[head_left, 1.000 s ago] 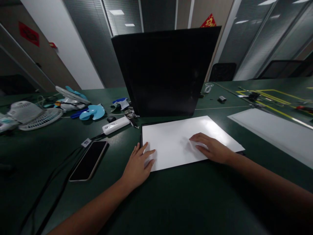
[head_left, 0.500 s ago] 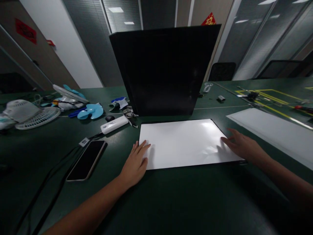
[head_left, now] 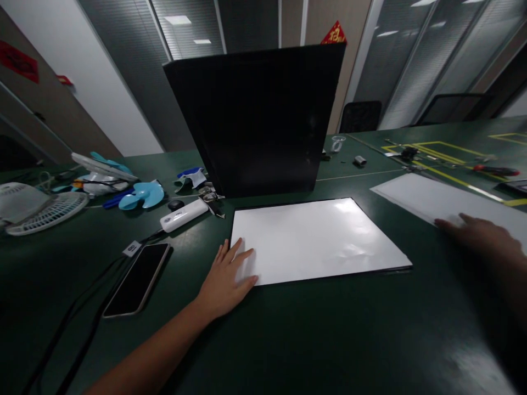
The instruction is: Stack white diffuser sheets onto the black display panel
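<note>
My left hand point(head_left: 222, 282) lies spread at the left edge of a white sheet point(head_left: 313, 238), fingertips resting on its front left corner. Thin black edging shows around this sheet, which lies flat. My right hand point(head_left: 486, 238), blurred by motion, is at the near edge of a second, longer white sheet point(head_left: 415, 195) on the right. Its fingers point left and stand apart; whether they press on that sheet is unclear. Behind the first sheet a large black panel point(head_left: 263, 120) stands upright, leaning slightly back.
On the green table point(head_left: 313, 340), a phone point(head_left: 138, 280) and black cables point(head_left: 88, 323) lie left. Behind them are a white handheld device point(head_left: 184, 215), a blue fan blade point(head_left: 142, 196) and fan parts point(head_left: 49, 214). A screwdriver point(head_left: 496, 170) and small cup point(head_left: 337, 144) sit farther back.
My right hand has left the right edge of the framed white sheet and moved right to the longer sheet. My left hand stays put, its thumb now stretched further out. The view has shifted slightly right.
</note>
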The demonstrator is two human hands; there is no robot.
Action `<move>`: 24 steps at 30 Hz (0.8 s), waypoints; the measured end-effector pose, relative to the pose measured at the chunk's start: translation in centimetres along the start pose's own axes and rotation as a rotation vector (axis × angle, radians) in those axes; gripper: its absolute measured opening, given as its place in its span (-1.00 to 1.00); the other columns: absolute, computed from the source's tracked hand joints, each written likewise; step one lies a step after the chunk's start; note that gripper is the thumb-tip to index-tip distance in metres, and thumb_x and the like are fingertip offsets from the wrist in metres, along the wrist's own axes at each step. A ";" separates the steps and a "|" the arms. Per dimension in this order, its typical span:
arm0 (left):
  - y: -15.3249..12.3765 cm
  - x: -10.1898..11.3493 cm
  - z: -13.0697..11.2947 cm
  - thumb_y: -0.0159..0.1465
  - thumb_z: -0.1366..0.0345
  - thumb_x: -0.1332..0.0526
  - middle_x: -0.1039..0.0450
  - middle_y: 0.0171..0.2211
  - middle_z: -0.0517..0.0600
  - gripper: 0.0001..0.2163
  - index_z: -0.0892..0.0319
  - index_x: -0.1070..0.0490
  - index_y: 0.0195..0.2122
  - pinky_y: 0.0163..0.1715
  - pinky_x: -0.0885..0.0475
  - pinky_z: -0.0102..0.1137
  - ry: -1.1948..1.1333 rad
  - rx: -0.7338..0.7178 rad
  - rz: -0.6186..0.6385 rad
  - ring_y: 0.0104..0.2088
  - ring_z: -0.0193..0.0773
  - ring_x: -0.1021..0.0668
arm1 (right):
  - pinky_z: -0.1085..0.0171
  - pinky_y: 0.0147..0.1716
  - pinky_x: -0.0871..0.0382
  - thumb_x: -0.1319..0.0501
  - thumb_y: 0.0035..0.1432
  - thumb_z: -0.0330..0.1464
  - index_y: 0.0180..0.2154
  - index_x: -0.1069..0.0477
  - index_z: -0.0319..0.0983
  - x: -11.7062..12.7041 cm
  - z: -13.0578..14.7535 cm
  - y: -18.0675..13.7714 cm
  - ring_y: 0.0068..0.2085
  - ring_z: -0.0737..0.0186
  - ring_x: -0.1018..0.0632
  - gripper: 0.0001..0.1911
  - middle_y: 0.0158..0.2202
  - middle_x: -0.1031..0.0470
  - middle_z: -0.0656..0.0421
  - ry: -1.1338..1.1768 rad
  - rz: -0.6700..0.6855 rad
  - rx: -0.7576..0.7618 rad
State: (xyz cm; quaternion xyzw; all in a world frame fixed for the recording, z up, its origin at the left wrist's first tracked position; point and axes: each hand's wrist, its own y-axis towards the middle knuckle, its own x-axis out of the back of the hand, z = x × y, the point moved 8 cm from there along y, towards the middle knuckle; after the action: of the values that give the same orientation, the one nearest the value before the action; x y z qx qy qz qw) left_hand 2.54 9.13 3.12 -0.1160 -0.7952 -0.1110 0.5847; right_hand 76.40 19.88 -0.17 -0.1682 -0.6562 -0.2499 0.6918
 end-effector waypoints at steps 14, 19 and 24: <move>0.0 -1.0 0.7 0.48 0.07 -0.11 0.07 0.54 0.10 -0.46 0.08 -0.21 0.44 0.43 0.01 0.22 0.001 -0.032 -0.039 0.52 0.22 0.08 | 0.03 -0.32 -0.49 0.02 0.39 -0.06 0.21 -0.48 -0.15 7.3 15.2 -12.2 -0.23 -0.11 -0.64 -0.44 -0.02 -0.63 -0.08 -0.098 -0.143 0.445; 0.0 -0.7 0.1 0.45 0.08 -0.14 0.04 0.53 0.14 -0.45 0.13 -0.24 0.43 0.45 0.03 0.19 0.027 0.007 -0.029 0.52 0.24 0.07 | -0.02 0.05 -0.57 -0.11 0.40 -0.17 0.09 -0.62 -0.08 5.7 23.6 -22.3 0.09 0.01 -0.61 -0.60 0.16 -0.57 0.10 0.226 0.028 1.238; -0.1 -0.3 -0.2 0.52 -0.03 0.01 -0.01 0.52 0.17 -0.44 0.18 -0.24 0.41 0.46 0.05 0.18 0.000 -0.001 -0.032 0.52 0.22 0.05 | 0.01 0.21 -0.50 -0.19 0.40 -0.24 0.27 -0.48 0.07 4.6 26.8 -28.3 0.27 0.09 -0.50 -0.56 0.32 -0.43 0.24 0.306 0.236 1.490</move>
State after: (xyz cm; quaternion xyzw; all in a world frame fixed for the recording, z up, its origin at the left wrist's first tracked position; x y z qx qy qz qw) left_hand 2.82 8.93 2.91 -0.1036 -0.7969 -0.1206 0.5828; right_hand 38.37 11.13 3.91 0.3098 -0.5258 0.3134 0.7276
